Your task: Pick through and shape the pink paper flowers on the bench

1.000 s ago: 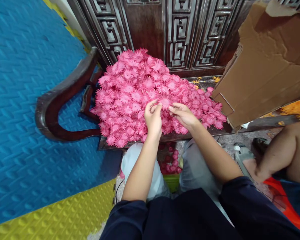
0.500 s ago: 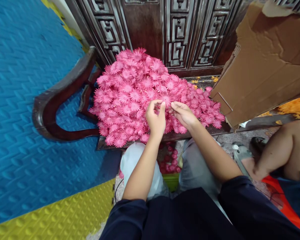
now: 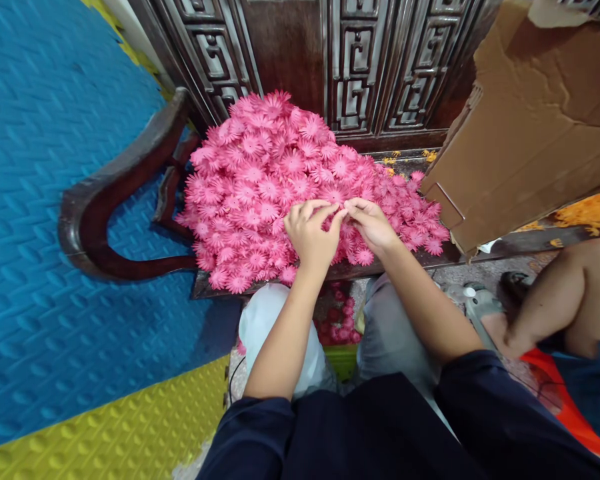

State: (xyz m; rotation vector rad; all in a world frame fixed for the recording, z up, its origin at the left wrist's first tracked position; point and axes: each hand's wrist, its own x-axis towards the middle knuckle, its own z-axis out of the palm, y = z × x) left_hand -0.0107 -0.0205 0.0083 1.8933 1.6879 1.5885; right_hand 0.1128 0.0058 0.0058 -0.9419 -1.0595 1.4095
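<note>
A large heap of pink artificial flowers (image 3: 260,193) lies on a dark wooden bench seat. Over its front part, my left hand (image 3: 313,230) has thumb and forefinger pinched together, its other fingers curled. My right hand (image 3: 373,225) meets it from the right, thumb and forefinger also closed in a pinch. The fingertips touch or nearly touch at the lower edge of one pink flower (image 3: 336,192), which they appear to hold. Whatever small part sits between the fingertips is hidden.
A brown cardboard sheet (image 3: 530,147) leans on the bench at right, with orange flowers (image 3: 587,217) beyond it. The curved wooden armrest (image 3: 95,227) stands at left over blue matting (image 3: 40,280). Pink flowers and a green container (image 3: 343,360) show between my knees. Another person's bare leg (image 3: 560,300) is at right.
My left hand has moved right, and its fingertips now meet those of my right hand. A moment ago a small gap lay between them. The view has shifted slightly.
</note>
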